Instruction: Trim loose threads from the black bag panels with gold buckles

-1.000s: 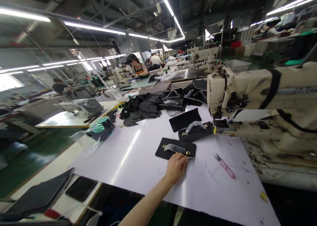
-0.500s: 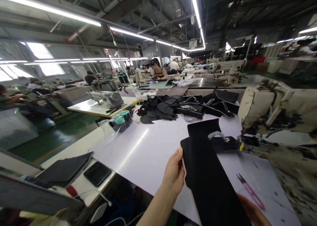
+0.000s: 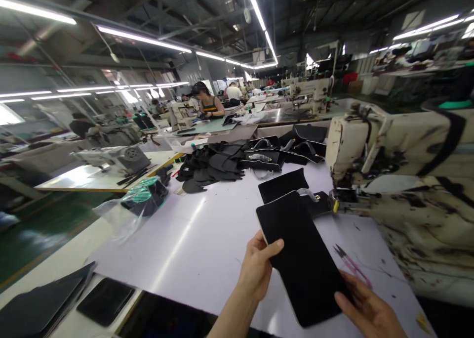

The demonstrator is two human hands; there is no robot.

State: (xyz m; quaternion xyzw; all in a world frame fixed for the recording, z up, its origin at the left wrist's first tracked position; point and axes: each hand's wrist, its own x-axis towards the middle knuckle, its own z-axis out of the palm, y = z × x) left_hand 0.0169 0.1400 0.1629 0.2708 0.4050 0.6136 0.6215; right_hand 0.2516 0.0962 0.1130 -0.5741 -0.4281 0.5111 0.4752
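A flat black panel [image 3: 301, 259] with rounded corners and a pale edge is held tilted above the white worktop. My left hand [image 3: 257, 266] grips its left edge, thumb lying on top and fingers underneath. My right hand [image 3: 365, 303] pinches the lower right edge between thumb and fingers. Behind the panel lies a black bag piece [image 3: 283, 185] with a grey wrapped handle [image 3: 306, 193], close to the sewing machine's needle area; the panel hides part of it. Pink-handled thread snips [image 3: 353, 266] rest on the worktop just beyond my right hand.
A worn beige sewing machine [image 3: 370, 150] stands on the right. At the back of the worktop [image 3: 177, 244] are piled dark cut pieces [image 3: 213, 165] and several handled black pieces [image 3: 262, 157]. Left are bagged thread cones [image 3: 146, 194], a phone [image 3: 105, 301] and black sheets [image 3: 44, 303]. A co-worker [image 3: 207, 101] sits beyond.
The panel now shows its whole lower end and lies more level. My left thumb has come onto its top face, and my right hand has come further into view. The camera has turned right.
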